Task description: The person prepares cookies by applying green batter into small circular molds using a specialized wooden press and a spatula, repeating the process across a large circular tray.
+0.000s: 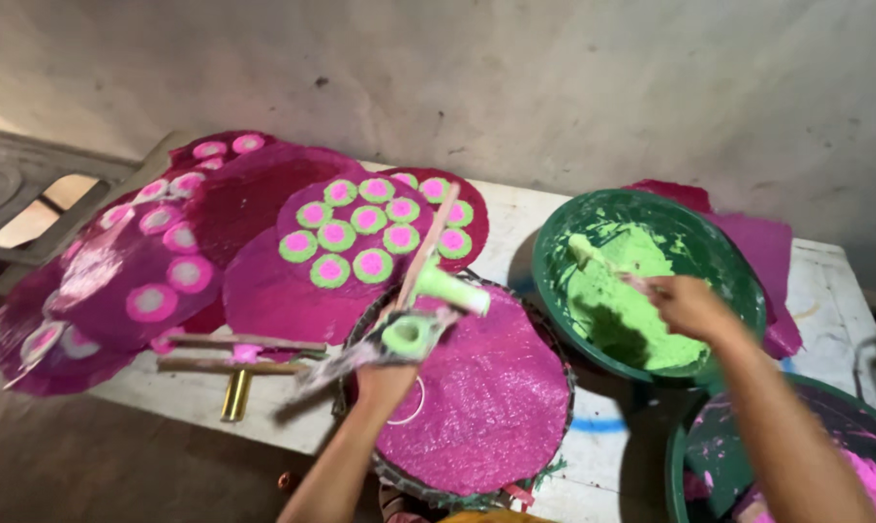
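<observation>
Here the left hand (387, 380) is closed round the handle of a green stamp tool (428, 315), its fingers wrapped tight, so that the paste-caked cylinder heads stand up and away from the knuckles, clear of the surface below. Directly under those fingers lies a round pink disc (486, 392) on a dark circular frame, bare of green spots, kept flat where the stamp can meet it squarely. The left forearm rises from the lower edge, wrist bent slightly back.

The right hand (685, 305) reaches forward into the green basin (728, 242), fingers pinched on a thin stick (602, 266) whose far end sits in the light green paste (622, 310); the blur hides the exact grip. That arm stretches diagonally, elbow low.

Beyond the left fingertips sit finished pink discs with green-and-pink dots (360, 232), overlapping (presumably laid out to dry). Left of the knuckles, wooden sticks and a brass tube (234, 392) rest on the white table (825, 291). A second basin (709, 455) with pink paste sits below the right wrist.
</observation>
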